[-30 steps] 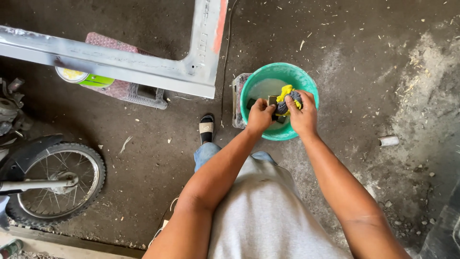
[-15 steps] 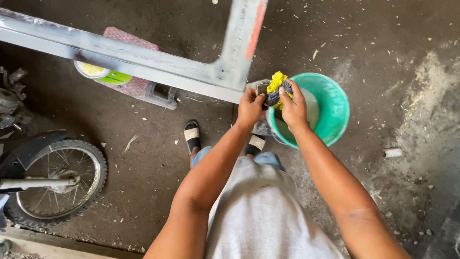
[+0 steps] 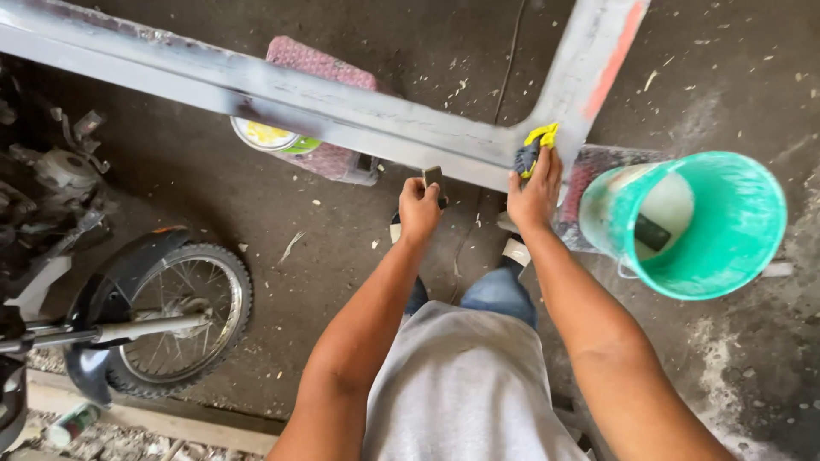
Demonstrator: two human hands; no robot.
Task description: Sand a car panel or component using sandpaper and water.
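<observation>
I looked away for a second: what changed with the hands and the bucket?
Both hands came up out of the teal plastic bucket. The right hand now presses the yellow-and-dark wet cloth on the grey metal frame; the left hand holds a small dark block. Bucket and motorcycle wheel stayed put.

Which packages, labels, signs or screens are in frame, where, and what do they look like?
Round can: on the floor, partly hidden under the grey metal frame, beside a pink patterned block; yellow top, green band on its side.
Small can or bottle: bottom left corner, lying among rubble; green and white, too small to tell more.
No signs or screens.
</observation>
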